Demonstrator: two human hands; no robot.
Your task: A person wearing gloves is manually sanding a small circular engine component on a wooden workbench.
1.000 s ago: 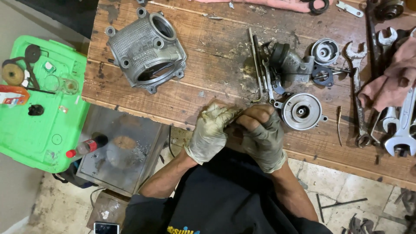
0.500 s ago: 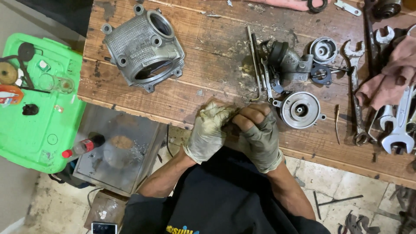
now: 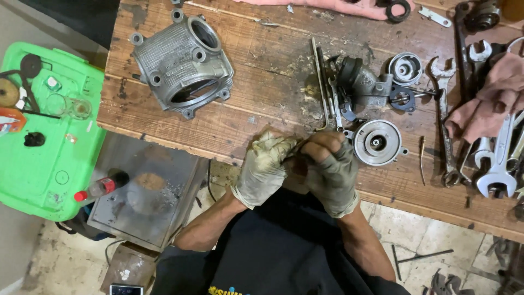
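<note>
A worn wooden workbench [image 3: 262,117] fills the upper frame. A green plastic table [image 3: 33,180] stands at left, and a stained tiled floor [image 3: 431,240] shows below.

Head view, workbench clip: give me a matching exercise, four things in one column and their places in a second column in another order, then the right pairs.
Things:
1. finned engine cylinder
2. round metal cover
3. plastic bottle with red cap
4. pink rag

Places:
A. on the metal box beside the bench
B. right part of the bench, among the wrenches
C. upper left of the wooden bench
D. on the bench just beyond the right hand

Pairs: 1-C, 2-D, 3-A, 4-B

The left hand and the right hand, both gloved, meet at the bench's near edge.
</note>
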